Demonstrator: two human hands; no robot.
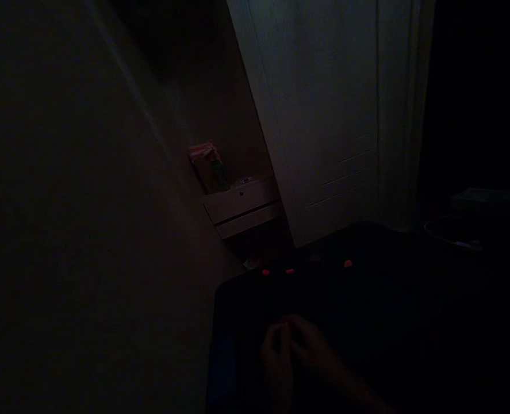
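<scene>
In very dim light, my left hand [277, 351] and my right hand [309, 342] meet above a dark tabletop [246, 305]. Their fingertips are pinched together. A faint reddish patch shows at the fingertips, but its kind is too dark to tell. Beyond the hands lie a small red piece [265, 272], another flat red piece [290, 271] and a rounded orange-red piece [348, 263]. A dark bluish piece [315, 259] sits among them, barely visible.
A bluish flat object [222, 368] lies at the table's left edge, beside a wall [108, 259]. Behind stand a pale door-like panel [323, 115] and a drawer unit [246, 207] with a reddish packet [207, 164] on top. A thin pale cable [440, 234] curves at right.
</scene>
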